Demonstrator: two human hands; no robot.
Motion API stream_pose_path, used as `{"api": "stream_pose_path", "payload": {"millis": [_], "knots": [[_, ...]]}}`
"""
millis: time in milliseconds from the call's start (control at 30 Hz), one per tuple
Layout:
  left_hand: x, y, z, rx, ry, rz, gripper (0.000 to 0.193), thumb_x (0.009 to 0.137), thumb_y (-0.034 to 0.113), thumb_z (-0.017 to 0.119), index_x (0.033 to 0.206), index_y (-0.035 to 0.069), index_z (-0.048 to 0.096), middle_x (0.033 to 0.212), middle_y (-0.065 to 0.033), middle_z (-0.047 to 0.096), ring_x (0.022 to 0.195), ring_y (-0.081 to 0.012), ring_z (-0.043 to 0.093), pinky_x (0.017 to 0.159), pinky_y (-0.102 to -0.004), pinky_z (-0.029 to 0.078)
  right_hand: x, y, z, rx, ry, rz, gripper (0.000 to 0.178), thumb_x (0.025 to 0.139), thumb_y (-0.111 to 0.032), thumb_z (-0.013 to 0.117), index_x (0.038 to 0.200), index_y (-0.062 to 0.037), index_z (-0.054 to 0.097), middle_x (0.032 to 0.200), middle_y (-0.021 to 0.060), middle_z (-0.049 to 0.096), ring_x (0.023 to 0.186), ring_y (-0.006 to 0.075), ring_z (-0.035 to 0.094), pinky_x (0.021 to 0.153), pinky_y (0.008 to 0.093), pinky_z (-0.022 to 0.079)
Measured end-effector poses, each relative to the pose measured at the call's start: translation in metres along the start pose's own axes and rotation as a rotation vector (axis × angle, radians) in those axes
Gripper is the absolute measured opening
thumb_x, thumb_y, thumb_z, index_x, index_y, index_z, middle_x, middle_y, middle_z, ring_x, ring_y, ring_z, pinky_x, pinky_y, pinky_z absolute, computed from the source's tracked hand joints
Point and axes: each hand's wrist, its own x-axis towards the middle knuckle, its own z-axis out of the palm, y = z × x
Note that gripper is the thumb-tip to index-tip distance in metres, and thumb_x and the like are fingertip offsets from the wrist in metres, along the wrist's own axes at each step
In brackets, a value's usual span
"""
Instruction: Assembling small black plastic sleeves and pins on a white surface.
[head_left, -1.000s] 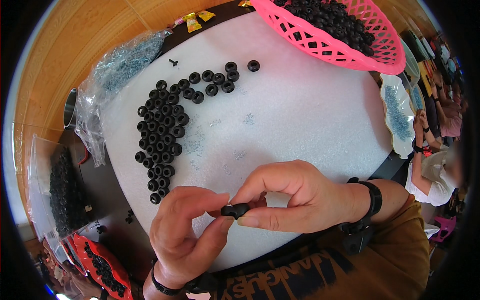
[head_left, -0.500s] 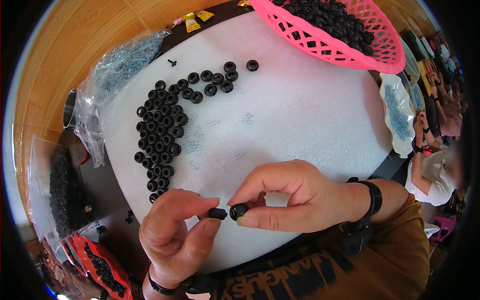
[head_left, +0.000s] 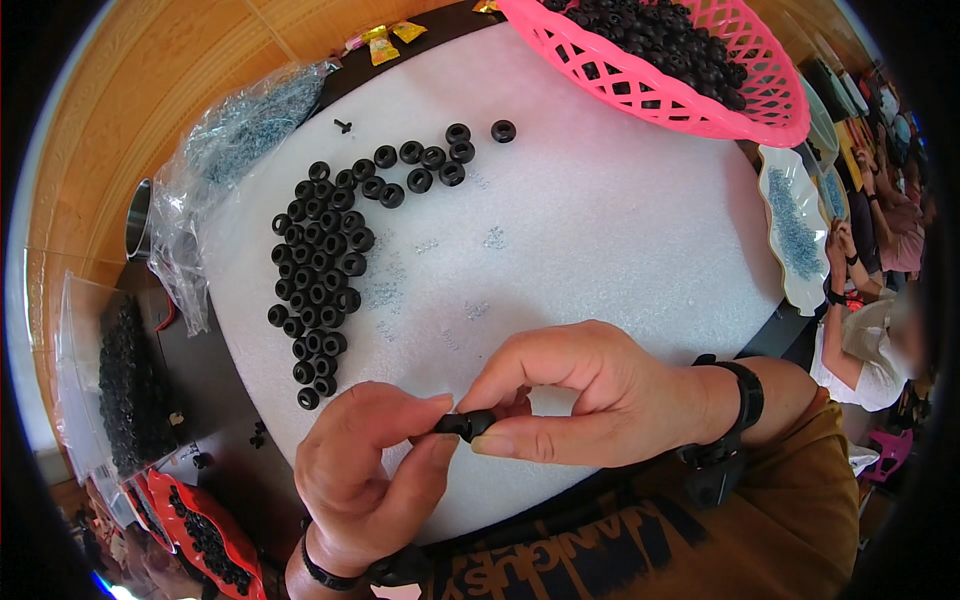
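My left hand (head_left: pixel 365 465) pinches a small black plastic piece (head_left: pixel 452 425) between thumb and forefinger. Facing it, my right hand (head_left: pixel 600 400) grips a rounded black ring-like part (head_left: pixel 482 421) with its fingertips. The two black parts meet end to end, just above the white foam sheet (head_left: pixel 610 240); fingertips cover much of both. Beyond my left hand, many loose black rings (head_left: pixel 362 239) lie in a cluster, some trailing off to the right. Small patches of tiny clear-blue bits (head_left: pixel 494 237) are scattered beside them.
A pink lattice basket (head_left: pixel 650 115) of black parts stands far right, and a white scalloped dish (head_left: pixel 815 290) of blue bits sits below it. On the left are a plastic bag (head_left: pixel 180 230), a clear bin (head_left: pixel 85 390) and a red tray (head_left: pixel 175 520). People work at the right.
My left hand has moved right and brought its black piece against the part in my right hand, closing the small gap between them. My right hand has barely moved.
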Motion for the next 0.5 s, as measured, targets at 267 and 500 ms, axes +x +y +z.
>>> {"api": "stream_pose_path", "payload": {"millis": [267,500], "knots": [[0.0034,0.0025,-0.0007,0.179,-0.008,0.189,0.031,0.063,-0.008,0.070,0.093,0.000,0.066,0.071,-0.0096,0.059,0.056,-0.0190,0.055,0.048,-0.0267,0.041,-0.0008,0.0009,0.0000,-0.034,0.013,-0.020,0.019,0.086,-0.005,0.065,0.104,-0.0002,0.062,0.090,0.0038,0.064,0.076,0.0082,0.059,0.068,0.0217,0.047],[0.0054,0.0019,-0.0023,0.196,-0.050,0.191,0.032,0.064,-0.009,0.069,0.095,-0.001,0.067,0.072,-0.0098,0.060,0.056,-0.0184,0.056,0.048,-0.0263,0.042,-0.0001,0.0043,0.0069,-0.050,0.112,-0.099,0.011,0.085,-0.007,0.064,0.092,-0.0011,0.058,0.075,0.0043,0.060,0.066,0.0099,0.054,0.059,0.0245,0.044]]}}
